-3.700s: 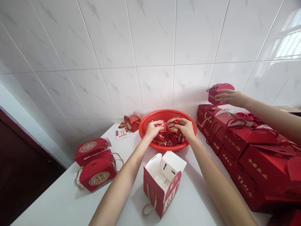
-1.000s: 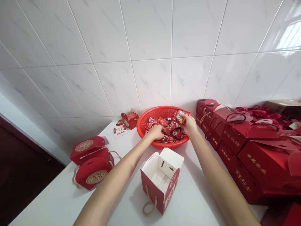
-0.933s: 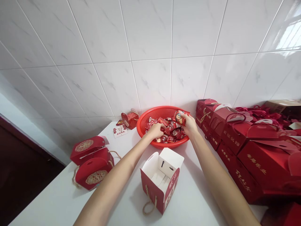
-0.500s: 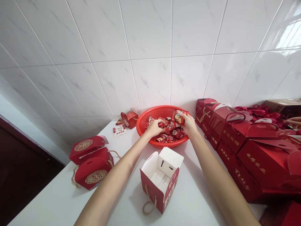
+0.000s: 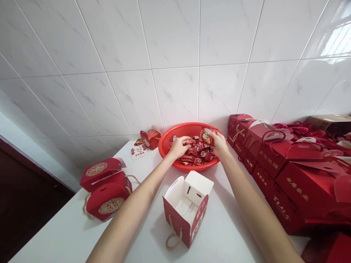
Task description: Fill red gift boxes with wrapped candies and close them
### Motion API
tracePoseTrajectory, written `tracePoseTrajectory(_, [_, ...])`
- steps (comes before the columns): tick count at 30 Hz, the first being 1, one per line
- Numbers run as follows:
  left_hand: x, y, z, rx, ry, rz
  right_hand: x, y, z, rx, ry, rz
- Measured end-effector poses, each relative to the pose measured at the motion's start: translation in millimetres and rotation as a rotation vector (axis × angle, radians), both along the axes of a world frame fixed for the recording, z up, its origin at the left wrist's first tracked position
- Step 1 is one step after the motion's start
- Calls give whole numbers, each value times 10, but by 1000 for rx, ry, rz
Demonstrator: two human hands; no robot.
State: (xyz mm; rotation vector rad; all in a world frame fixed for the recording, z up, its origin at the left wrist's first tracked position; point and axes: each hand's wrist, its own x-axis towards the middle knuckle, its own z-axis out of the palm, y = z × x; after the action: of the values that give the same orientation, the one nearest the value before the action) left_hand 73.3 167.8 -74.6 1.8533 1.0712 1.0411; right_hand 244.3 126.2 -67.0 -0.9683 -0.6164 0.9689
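Note:
A red plastic basket (image 5: 189,168) holds many small red-wrapped candies (image 5: 201,146). My left hand (image 5: 179,147) reaches into its left side, fingers closed on a red wrapped candy (image 5: 188,141). Over the basket's right side, my right hand (image 5: 218,143) pinches a larger red snack packet (image 5: 207,136) with a printed picture on it. In front of the basket stands a red gift box (image 5: 178,215), its top open and its white inside bare. A loop of rope handle (image 5: 173,241) hangs from its near side.
Two closed red boxes (image 5: 109,197) stand at the left on the white table (image 5: 63,228). A small red box (image 5: 150,138) and a printed card (image 5: 139,151) lie near the tiled wall (image 5: 175,87). Stacked red boxes (image 5: 274,160) line the right side.
My left hand has lifted slightly among the candies, with a red one now at its fingertips. My right hand keeps the packet nearly in place. Another person's hand has left the right edge.

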Motion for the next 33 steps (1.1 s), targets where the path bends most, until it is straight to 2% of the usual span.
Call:
tracePoseTrajectory(9, [-22, -32, 29, 55, -66, -14, 7, 31, -76, -47, -193, 33])
tracePoseTrajectory(13, [-40, -17, 12, 146, -79, 11, -19, 25, -77, -88, -186, 85])
tracePoseTrajectory(19, [-23, -42, 35, 206, -81, -33, -43, -17, -45, -137, -218, 180])
tracePoseTrajectory(23, [-24, -35, 23, 180, -83, -90, -44, -84, -9, -105, -259, 235])
tracePoseTrajectory(28, [-35, 2, -30, 140, -95, -176, -34, -139, 10, -35, -253, 367])
tracePoseTrajectory(33, [-33, 22, -41, 105, -140, -182, -20, -89, -42, 12, -253, 325])
